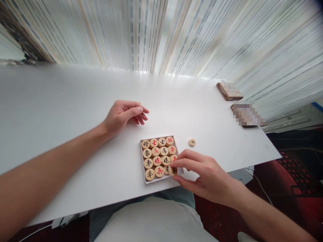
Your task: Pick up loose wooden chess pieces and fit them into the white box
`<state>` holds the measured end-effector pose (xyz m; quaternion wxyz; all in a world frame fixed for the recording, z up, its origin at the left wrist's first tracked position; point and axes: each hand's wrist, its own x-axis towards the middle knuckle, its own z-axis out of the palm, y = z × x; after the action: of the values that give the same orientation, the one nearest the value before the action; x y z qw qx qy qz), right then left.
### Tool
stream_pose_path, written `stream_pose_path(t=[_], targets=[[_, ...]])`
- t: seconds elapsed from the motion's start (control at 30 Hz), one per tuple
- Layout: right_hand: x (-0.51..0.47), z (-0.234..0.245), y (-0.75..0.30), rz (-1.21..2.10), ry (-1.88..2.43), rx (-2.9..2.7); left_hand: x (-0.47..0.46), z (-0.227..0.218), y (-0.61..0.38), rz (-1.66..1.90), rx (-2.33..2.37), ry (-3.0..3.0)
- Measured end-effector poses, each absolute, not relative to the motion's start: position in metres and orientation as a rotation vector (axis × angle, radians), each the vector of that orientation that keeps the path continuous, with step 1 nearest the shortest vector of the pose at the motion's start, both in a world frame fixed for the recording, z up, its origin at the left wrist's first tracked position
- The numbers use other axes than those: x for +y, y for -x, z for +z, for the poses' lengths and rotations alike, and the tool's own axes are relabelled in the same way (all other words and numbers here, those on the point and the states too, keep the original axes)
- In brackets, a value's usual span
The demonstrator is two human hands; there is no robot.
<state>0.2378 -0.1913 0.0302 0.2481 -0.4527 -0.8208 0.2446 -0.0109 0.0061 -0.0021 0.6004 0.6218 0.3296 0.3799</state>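
While the right hand (202, 174) pinches the corner disc (173, 171) between thumb and forefinger at the near right corner of the shallow box (153, 180), the rest of the box's top layer looks filled: four rows of round wooden chess discs, red and black characters facing up, lie side by side. The pinched disc sits at the last place in the near row, though whether it is fully down cannot be told. By that reckoning the packing is nearly done. One loose disc (192, 142) lies outside, on the white table (63, 111) just right of the box's far corner, with no free place in the layer showing for it

The left hand (121, 116) rests on the table, far and left of the box and well apart from it, fingers curled with the thumb against the forefinger; whether it holds anything cannot be told. A brown case (229, 91) and a blurred object (247, 114) lie at the far right edge, well clear of both hands, and nothing lies between the right hand and the loose disc
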Motion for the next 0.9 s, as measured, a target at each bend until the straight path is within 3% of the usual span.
stream_pose_path(t=[0.67, 0.9], targets=[[-0.201, 0.026, -0.238, 0.51, 1.169, -2.329, 0.006, -0.002, 0.012, 0.873, 0.757, -1.442], [-0.176, 0.039, -0.251, 0.462, 1.182, -2.183, 0.006, -0.004, 0.014, 1.116, 0.853, -1.383]])
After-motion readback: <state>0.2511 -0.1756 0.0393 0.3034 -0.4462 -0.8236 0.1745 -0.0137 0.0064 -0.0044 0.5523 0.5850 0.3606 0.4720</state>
